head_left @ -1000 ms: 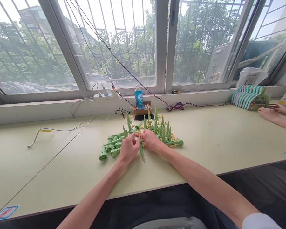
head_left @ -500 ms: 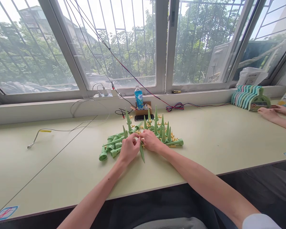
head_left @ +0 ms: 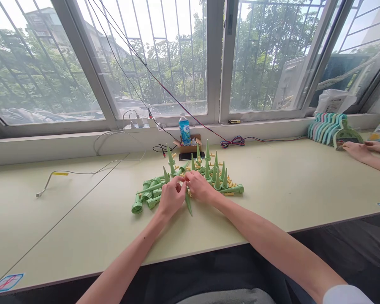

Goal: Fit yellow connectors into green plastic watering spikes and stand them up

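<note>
A green plastic plant-watering spike (head_left: pixel 189 204) slants between my two hands, its pointed end toward me. My left hand (head_left: pixel 172 195) is closed on it, thumb and forefinger pinched near its upper part. My right hand (head_left: pixel 200 187) is closed too, its fingertips meeting the left ones over the spike; what they pinch is hidden. Around both hands lie more green spikes. Several stand point-up on the right, such as this upright spike (head_left: pixel 217 179), with small yellow plastic pieces (head_left: pixel 230 184) among them. Threaded green spikes (head_left: pixel 137 204) lie in a heap at left.
Behind the pile are a phone (head_left: pixel 191 156), a small cardboard box (head_left: pixel 194 145) and a blue-labelled bottle (head_left: pixel 184 131). A white cable (head_left: pixel 82 173) crosses the table on the left. At far right, another person's hands (head_left: pixel 356 150) touch a green piece beside a row of pastel plastic items (head_left: pixel 326 128).
My hands stay almost in place, with the right fingers shifting slightly over the spike. At far right, the other person's hands have tilted the green piece and moved it slightly right.
</note>
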The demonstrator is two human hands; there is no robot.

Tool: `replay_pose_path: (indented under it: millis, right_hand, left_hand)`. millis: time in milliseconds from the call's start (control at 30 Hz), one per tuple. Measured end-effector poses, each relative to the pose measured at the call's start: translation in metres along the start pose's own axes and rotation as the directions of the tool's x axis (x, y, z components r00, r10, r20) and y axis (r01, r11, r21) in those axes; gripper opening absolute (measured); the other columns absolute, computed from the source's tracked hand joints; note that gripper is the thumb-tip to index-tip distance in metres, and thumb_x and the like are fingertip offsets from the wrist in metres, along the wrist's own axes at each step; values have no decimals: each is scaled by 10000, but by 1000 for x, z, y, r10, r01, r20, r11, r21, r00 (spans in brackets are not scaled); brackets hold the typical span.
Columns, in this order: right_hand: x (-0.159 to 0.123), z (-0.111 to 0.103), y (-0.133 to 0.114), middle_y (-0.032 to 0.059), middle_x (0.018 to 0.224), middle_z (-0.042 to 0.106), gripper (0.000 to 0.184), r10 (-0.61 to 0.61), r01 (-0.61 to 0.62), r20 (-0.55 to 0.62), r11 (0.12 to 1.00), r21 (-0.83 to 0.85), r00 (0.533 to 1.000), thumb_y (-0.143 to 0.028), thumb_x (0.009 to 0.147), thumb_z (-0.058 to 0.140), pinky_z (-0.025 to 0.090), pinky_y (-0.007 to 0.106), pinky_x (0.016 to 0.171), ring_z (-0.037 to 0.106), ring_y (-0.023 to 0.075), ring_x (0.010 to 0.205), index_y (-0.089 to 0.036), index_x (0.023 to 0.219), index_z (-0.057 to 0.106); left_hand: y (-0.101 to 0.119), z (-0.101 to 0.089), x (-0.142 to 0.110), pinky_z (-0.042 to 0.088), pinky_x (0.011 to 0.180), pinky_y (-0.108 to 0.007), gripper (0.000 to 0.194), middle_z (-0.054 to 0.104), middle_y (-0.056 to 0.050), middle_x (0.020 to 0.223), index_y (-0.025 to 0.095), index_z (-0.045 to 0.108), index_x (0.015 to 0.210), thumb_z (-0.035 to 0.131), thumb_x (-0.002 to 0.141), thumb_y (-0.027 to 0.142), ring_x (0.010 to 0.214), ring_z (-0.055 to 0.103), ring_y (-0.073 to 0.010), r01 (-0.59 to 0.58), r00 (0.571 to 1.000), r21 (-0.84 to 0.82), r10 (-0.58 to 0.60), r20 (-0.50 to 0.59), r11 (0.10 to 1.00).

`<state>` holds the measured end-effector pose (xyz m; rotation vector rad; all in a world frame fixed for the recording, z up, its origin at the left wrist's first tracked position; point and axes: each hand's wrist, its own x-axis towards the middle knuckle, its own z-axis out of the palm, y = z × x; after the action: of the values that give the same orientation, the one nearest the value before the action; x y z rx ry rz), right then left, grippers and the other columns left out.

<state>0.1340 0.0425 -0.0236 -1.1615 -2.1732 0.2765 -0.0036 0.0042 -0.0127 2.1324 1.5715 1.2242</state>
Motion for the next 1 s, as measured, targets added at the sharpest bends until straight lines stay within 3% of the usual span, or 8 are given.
replay_pose_path:
  millis: [300,1000]
  right_hand:
    - [0,-1,-5,24,779,549,147,-70,83,-59,961,263,996,-97,881,408,379,247,623,480,141,693,-172,786,492]
    - [-1,0,-7,15,762,554,124,-86,113,-103,950,291,991,-77,824,446,375,239,632,485,135,682,-180,767,484]
  left_hand:
    - [7,-3,0,408,554,-244,184,640,16,655,202,575,882,506,868,372,499,536,-122,59,998,-94,-60,-6,994]
    - [6,-4,0,446,576,-251,153,665,5,712,208,565,867,507,863,349,538,592,-132,54,998,-58,-56,-28,997]
